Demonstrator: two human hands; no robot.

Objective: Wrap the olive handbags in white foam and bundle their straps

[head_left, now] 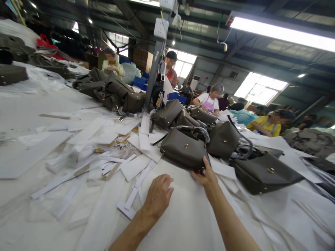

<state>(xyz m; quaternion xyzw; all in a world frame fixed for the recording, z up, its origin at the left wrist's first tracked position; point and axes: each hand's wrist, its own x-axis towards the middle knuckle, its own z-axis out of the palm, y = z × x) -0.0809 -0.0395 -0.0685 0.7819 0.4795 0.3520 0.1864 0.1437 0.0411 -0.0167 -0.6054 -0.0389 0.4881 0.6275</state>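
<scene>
One dark bag (184,150) was gripped by the right hand (206,176). The left hand (160,193) was held loosely open over the counter (190,216).

Tabletop (187,219): white and messy
Bag heap (112,89): dark, piled up at 10 o'clock
Near bag (180,150): dark, close to the middle, at 5 o'clock
Wide bag (261,172): dark, at 4 o'clock
Paper strips (134,192): white, jumbled at 8 o'clock

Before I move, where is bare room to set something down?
A seemingly bare patch of white table lies between left hand and right hand, bordered ahead by the bag you hold. Crowded: paper strips left of the left hand, other bags right of that bag.
</scene>
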